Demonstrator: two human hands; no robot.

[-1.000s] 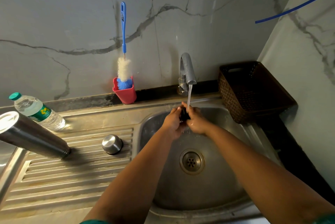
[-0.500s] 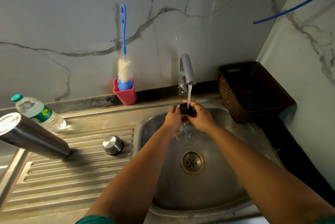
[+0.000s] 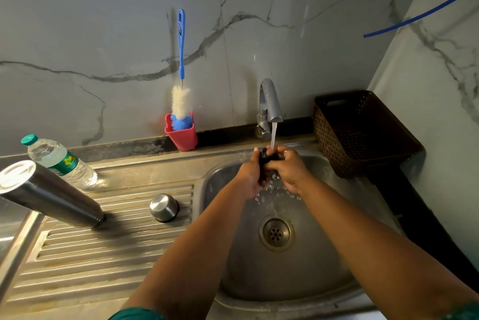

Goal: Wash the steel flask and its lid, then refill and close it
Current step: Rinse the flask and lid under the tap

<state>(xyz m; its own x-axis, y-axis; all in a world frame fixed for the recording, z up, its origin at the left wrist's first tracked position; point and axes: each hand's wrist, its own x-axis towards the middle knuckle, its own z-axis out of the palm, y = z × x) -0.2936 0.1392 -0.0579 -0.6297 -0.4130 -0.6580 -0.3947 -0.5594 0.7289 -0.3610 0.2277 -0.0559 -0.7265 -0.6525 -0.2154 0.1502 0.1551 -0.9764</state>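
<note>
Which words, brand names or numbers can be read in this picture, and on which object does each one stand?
No text can be read here.
Plastic water bottle: its green label bears a yellow mark, too blurred to read.
Blue bottle brush: dark marks on the handle, too small to read.
Steel flask, steel cap and tap: no lettering shows.

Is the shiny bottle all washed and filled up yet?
Not yet. Both hands, left hand and right hand, hold a small black lid part under the running tap. The steel flask stands open on the drainboard, its steel cap beside it. Refilling and closing remain.
</note>
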